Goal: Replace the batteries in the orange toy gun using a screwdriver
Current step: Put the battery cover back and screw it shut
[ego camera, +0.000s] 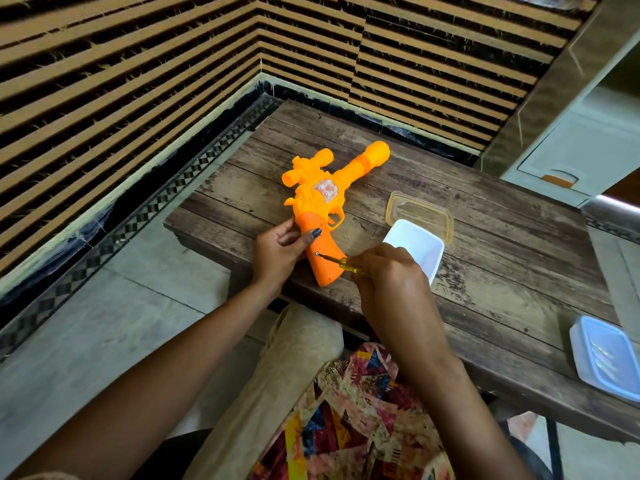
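Orange toy gun (322,209) lies flat on the tabletop (502,271), barrel pointing away from both hands, butt nearest them. Left hand (277,252) grips the handle, thumb laid across its top face, fingers curled round the far side. Right hand (384,275) pinches the yellow screwdriver (337,261), whose tip sits on the screw (317,253) in the handle, just beside the left thumb.

Risks: the shaft is at a low angle, so the tip may cam out and skid toward the left thumb. A freed screw could roll off, since the near edge runs right under both hands. The white tub (415,247) sits just behind the right hand, so a wrist swing could knock it into the clear lid (420,209) beyond.

Room: the tabletop corner is close outside the left hand, with little slack there. Open wood lies right of the right hand, up to the blue-lidded box (606,355) well apart.
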The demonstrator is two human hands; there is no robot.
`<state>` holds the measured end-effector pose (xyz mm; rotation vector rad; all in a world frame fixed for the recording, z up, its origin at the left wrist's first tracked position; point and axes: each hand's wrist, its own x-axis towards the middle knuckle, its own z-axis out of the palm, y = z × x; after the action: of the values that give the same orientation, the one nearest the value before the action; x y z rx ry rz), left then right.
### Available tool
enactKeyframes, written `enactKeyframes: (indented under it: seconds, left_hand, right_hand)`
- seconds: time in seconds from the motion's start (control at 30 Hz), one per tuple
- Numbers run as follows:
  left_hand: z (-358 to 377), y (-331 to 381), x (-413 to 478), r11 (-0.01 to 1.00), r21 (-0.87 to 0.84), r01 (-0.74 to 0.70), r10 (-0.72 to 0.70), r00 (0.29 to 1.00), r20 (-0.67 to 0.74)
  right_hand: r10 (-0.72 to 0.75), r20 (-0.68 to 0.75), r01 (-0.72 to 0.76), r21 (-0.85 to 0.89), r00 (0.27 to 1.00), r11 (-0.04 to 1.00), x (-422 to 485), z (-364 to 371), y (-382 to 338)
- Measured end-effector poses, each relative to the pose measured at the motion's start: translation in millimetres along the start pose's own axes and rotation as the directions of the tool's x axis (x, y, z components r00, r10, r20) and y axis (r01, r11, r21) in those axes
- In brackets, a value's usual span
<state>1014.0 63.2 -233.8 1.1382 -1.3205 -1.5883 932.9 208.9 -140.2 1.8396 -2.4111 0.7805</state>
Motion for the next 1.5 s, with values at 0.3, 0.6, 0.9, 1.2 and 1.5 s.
enactKeyframes:
  seconds: [0.3, 0.6, 0.9, 1.2, 1.5]
  left_hand:
    - [0, 0, 0, 1.000, -0.006, -0.009, 0.009, 1.000, 0.000]
    - [1, 2, -2, 1.000, -0.020, -0.016, 0.016, 1.000, -0.009]
    - [2, 5, -3, 0.998, -0.053, 0.014, -0.014, 1.000, 0.000]
    - [2, 6, -4, 0.998, -0.062, 0.016, -0.017, 1.000, -0.019]
    - [2, 5, -4, 0.998, -0.068, 0.016, -0.017, 1.000, -0.007]
  right_hand:
    - [-0.015, 0.011, 0.015, -0.003, 1.000, 1.000, 3, -3, 0]
    - [-0.129, 0.084, 0.138, -0.111, 0.988, 0.984, 21, -9, -1]
    - [-0.129, 0.360, 0.187, -0.133, 0.924, 0.973, 58, -31, -6]
    - [-0.157, 0.510, 0.263, -0.142, 0.846, 0.954, 81, -37, -9]
    - [-0.229, 0.427, 0.429, -0.463, 0.875, 0.775, 80, -26, -14]
